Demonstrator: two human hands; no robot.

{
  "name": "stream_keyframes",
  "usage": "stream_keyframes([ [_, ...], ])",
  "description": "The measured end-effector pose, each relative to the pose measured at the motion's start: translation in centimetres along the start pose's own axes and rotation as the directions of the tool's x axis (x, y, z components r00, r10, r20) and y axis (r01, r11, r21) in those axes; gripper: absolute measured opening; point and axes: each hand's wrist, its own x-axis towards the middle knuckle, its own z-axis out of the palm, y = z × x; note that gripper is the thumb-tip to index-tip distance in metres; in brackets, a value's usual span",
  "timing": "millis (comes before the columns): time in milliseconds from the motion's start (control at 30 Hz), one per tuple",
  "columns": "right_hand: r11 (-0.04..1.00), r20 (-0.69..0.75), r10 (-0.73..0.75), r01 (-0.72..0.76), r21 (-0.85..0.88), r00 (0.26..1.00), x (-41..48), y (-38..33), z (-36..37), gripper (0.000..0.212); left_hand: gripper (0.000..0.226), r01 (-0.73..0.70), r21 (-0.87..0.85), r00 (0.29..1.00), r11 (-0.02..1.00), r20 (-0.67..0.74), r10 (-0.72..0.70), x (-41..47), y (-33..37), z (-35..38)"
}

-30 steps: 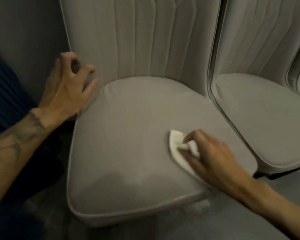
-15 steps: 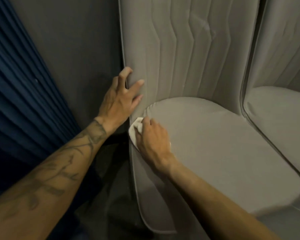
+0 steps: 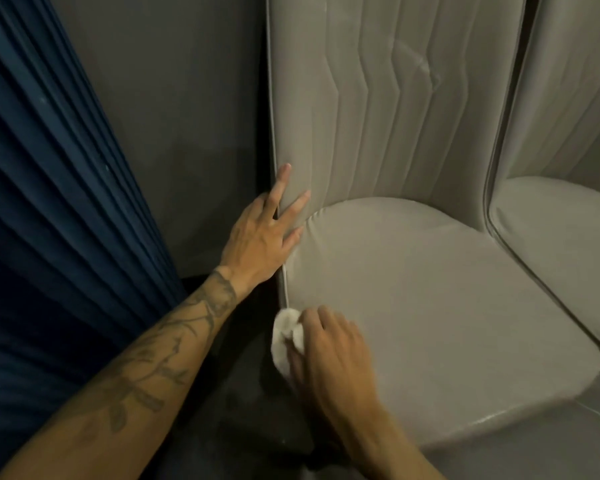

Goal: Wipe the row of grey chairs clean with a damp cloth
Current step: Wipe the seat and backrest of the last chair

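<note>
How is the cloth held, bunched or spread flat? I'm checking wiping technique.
Bunched. The white cloth shows rounded lumps under the right hand at the seat edge.

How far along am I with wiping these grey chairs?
Done: nothing shows clearly as finished; the seat carries no visible wet marks. In hand: your right hand presses the white cloth on the seat's left edge, while your left hand lies flat against the edge of the backrest. Left: probably that backrest, and the next chair to the right.
</note>
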Motion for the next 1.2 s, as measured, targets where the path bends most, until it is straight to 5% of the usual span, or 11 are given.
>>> stream_keyframes([
  [267, 0.998, 0.051, 0.055, -0.055, -0.008, 0.997, 4.5, -1.4, -0.4, 0.031, 0.055, 0.006, 0.013, 1.000, 1.000, 0.015, -0.006, -2.3, 0.6, 0.3],
  [500, 0.995, -0.045, 0.074, -0.076, -0.061, 0.996, -9.7, 0.5, -2.7, 0.028, 0.056, 0.060, -0.009, 0.998, 0.998, 0.013, -0.060, -2.6, 1.8, 0.3],
  [733, 0.992, 0.142, 0.076, -0.061, -0.110, 0.987, -4.1, -1.7, -2.2, 0.032, 0.050, 0.140, -0.005, 0.989, 0.990, 0.036, -0.140, -2.9, 3.3, 0.2],
  [933, 0.991, -0.003, 0.114, -0.114, -0.072, 0.993, -11.1, 0.3, -3.6, 0.028, 0.053, 0.147, -0.007, 0.989, 0.989, 0.036, -0.146, -3.0, 3.2, 0.4],
  [1200, 0.995, 0.034, 0.082, -0.080, -0.057, 0.996, -10.1, 1.0, -3.3, 0.026, 0.061, 0.170, -0.053, 0.982, 0.984, 0.090, -0.165, -3.0, 3.4, 0.0],
])
